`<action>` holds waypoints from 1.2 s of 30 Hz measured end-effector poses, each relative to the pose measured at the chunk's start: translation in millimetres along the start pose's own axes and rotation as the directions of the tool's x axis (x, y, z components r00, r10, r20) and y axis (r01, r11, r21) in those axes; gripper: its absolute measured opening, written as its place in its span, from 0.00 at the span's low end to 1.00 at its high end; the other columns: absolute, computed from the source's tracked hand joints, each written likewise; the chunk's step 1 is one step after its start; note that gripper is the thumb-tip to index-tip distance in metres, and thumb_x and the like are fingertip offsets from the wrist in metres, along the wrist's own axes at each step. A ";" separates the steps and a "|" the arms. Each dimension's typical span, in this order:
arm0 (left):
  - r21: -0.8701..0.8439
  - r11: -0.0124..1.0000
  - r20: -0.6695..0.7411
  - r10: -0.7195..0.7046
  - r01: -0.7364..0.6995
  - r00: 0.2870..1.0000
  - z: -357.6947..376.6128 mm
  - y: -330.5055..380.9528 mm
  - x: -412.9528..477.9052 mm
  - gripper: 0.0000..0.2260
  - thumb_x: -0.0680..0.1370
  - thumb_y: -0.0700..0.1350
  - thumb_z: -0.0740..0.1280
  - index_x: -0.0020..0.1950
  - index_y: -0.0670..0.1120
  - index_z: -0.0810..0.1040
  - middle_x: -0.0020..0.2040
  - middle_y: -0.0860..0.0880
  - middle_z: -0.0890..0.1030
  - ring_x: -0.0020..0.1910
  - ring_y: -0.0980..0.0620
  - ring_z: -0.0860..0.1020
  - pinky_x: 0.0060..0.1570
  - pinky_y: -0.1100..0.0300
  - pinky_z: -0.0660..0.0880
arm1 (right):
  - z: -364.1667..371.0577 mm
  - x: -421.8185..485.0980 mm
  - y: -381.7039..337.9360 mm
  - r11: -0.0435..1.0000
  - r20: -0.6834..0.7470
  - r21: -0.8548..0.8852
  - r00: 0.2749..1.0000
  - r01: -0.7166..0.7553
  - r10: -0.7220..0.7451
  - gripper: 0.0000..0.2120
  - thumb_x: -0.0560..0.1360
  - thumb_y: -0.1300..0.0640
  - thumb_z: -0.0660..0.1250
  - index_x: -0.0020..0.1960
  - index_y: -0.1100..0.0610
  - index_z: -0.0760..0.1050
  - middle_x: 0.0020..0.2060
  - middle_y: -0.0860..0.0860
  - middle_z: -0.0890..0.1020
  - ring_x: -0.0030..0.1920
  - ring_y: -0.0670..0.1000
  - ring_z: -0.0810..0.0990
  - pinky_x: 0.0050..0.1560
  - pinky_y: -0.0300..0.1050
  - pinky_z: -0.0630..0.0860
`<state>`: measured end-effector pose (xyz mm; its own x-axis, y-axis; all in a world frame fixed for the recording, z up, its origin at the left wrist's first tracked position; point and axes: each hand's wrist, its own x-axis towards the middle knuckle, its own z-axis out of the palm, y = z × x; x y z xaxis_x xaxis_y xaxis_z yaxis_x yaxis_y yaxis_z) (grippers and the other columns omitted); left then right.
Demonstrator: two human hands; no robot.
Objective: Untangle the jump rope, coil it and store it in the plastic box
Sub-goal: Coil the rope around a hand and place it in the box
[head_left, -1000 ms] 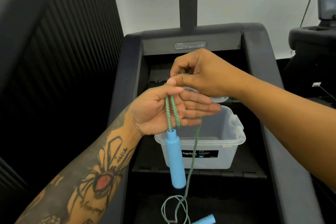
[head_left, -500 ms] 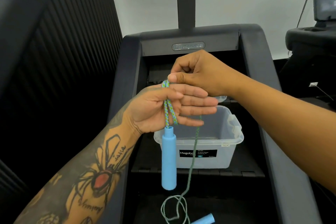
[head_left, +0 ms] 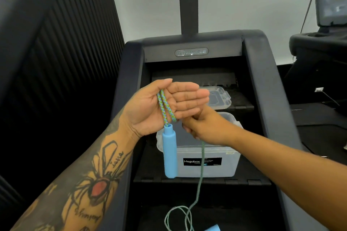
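Observation:
My left hand (head_left: 165,107) is held palm up with its fingers straight. The blue-green braided jump rope (head_left: 165,108) is looped over it between thumb and forefinger, two strands crossing the palm. One blue handle (head_left: 170,154) hangs below that palm. My right hand (head_left: 204,127) is below and behind the left hand, closed on the rope's trailing strand, which drops to loose loops on the black step below. The second blue handle (head_left: 212,228) lies at the bottom edge. The clear plastic box (head_left: 212,167) stands open behind the hanging handle.
The box's clear lid (head_left: 217,97) lies on the step behind it. Both sit on the black steps of a stair machine with raised side walls (head_left: 262,84). A dark slatted panel fills the left; another machine stands at the right.
My right hand has dropped from above the left fingers to below the palm, running down the rope strand. The left hand has risen a little and the view has tilted.

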<state>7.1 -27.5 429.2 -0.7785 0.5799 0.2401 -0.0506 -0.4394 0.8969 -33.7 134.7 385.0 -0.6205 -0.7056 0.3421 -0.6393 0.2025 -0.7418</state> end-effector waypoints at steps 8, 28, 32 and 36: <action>0.129 0.991 -0.110 -0.034 0.048 0.993 -10.0 3.5 -6.6 0.24 0.80 0.47 0.52 0.69 0.31 0.64 0.69 0.31 0.68 0.70 0.34 0.66 0.70 0.40 0.61 | 6.3 -23.8 -20.3 0.992 0.080 -0.111 0.996 0.053 -0.045 0.13 0.80 0.55 0.63 0.41 0.63 0.74 0.29 0.50 0.69 0.30 0.45 0.65 0.33 0.43 0.67; 0.246 0.947 -0.028 -0.206 0.206 0.978 -8.4 1.1 -10.4 0.22 0.78 0.46 0.61 0.66 0.32 0.71 0.62 0.30 0.76 0.63 0.32 0.74 0.67 0.42 0.67 | -48.7 21.8 -61.3 0.828 -0.016 -0.485 0.944 0.280 -0.329 0.05 0.77 0.57 0.67 0.45 0.57 0.80 0.35 0.49 0.83 0.37 0.48 0.79 0.40 0.44 0.74; 0.221 0.949 -0.005 -0.228 0.224 0.974 -4.1 0.7 -7.5 0.21 0.80 0.46 0.55 0.64 0.32 0.73 0.59 0.32 0.79 0.60 0.34 0.77 0.63 0.41 0.71 | -52.9 24.5 -62.0 0.839 -0.044 -0.465 0.940 0.282 -0.340 0.06 0.76 0.56 0.68 0.45 0.58 0.81 0.36 0.50 0.84 0.38 0.49 0.80 0.41 0.44 0.75; 0.183 0.957 0.018 -0.230 0.223 0.973 -0.3 4.3 -5.2 0.24 0.80 0.50 0.53 0.63 0.32 0.74 0.61 0.33 0.78 0.64 0.34 0.73 0.63 0.39 0.70 | -56.9 24.5 -59.6 0.907 -0.053 -0.346 0.960 0.242 -0.276 0.06 0.77 0.56 0.68 0.44 0.57 0.81 0.34 0.48 0.82 0.35 0.46 0.78 0.37 0.39 0.73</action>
<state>10.7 -32.6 431.7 -0.7349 0.6774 0.0342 -0.1072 -0.1658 0.9803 -36.6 144.0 470.4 -0.4430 -0.6971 0.5637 -0.8867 0.2478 -0.3903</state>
